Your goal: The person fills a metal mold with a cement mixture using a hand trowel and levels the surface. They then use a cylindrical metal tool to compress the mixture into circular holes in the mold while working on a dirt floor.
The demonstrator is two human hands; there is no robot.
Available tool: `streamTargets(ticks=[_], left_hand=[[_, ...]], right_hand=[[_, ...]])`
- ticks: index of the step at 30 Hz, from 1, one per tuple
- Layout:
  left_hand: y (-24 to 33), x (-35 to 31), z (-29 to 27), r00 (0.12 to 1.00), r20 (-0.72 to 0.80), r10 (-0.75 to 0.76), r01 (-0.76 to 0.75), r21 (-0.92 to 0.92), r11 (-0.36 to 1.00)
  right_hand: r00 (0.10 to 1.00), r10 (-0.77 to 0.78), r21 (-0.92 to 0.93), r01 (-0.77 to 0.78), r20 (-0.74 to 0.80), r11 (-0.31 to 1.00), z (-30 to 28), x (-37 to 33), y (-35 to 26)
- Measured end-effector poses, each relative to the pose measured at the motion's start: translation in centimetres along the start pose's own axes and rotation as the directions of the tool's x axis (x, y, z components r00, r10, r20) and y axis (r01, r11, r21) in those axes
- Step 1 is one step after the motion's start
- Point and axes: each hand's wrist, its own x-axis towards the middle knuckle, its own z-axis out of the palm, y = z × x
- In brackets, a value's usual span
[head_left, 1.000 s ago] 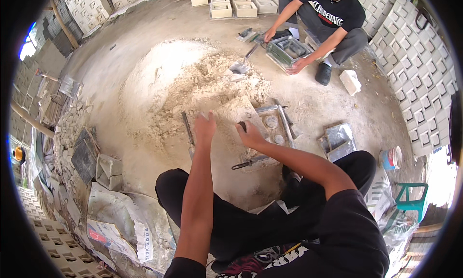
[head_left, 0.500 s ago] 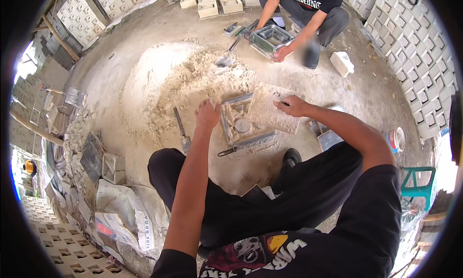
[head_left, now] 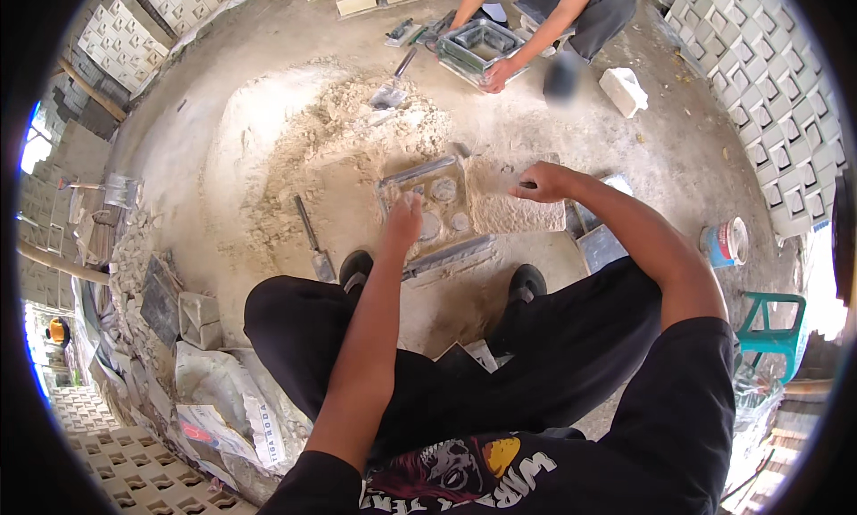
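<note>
A square metal mold frame [head_left: 420, 170] lies on the ground in front of me, with round discs [head_left: 430, 226] and dusty powder inside. My left hand [head_left: 404, 219] reaches over the mold's left side; its fingers are blurred, so I cannot tell their grip. To the mold's right, a powder-covered flat plate [head_left: 516, 213] with a small knob [head_left: 507, 169] lies at its edge. Above that plate's right part, my right hand [head_left: 544, 183] is curved, thumb and fingers apart, with nothing visible between them. A small trowel [head_left: 312, 238] rests left of the mold.
A heap of pale powder [head_left: 295, 122] with a shovel [head_left: 390, 94] lies beyond. Across from me, a crouching co-worker's hands [head_left: 498, 74] hold another mold [head_left: 482, 46]. On the right stand a bucket [head_left: 725, 243] and a green stool [head_left: 772, 328]. Patterned blocks [head_left: 759, 87] are stacked along the wall.
The plate now lies flatter, right of the mold, and more of the mold's inside shows. My right hand has come off it. My left hand has moved right, over the mold.
</note>
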Motion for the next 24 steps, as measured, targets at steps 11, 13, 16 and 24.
streamTargets(ticks=[11, 13, 16, 24], left_hand=[[0.2, 2.6, 12.3, 0.956, 0.153, -0.25, 0.292, -0.594, 0.749], [0.6, 3.8, 13.7, 0.942, 0.185, -0.279, 0.328, -0.672, 0.664], [1.5, 5.1, 15.2, 0.93, 0.222, -0.293, 0.359, -0.713, 0.602], [-0.4, 5.6, 12.8, 0.931, 0.209, -0.3, 0.363, -0.628, 0.689]], right_hand=[[0.979, 0.121, -0.234, -0.081, 0.161, 0.969, 0.0, 4.1, -0.1], [0.974, 0.138, -0.279, -0.084, 0.18, 0.957, -0.5, 5.4, -0.3], [0.947, 0.205, -0.36, -0.106, 0.249, 0.927, -1.0, 6.7, -1.4], [0.826, 0.424, -0.5, -0.208, 0.371, 0.841, -4.2, 11.7, -7.3]])
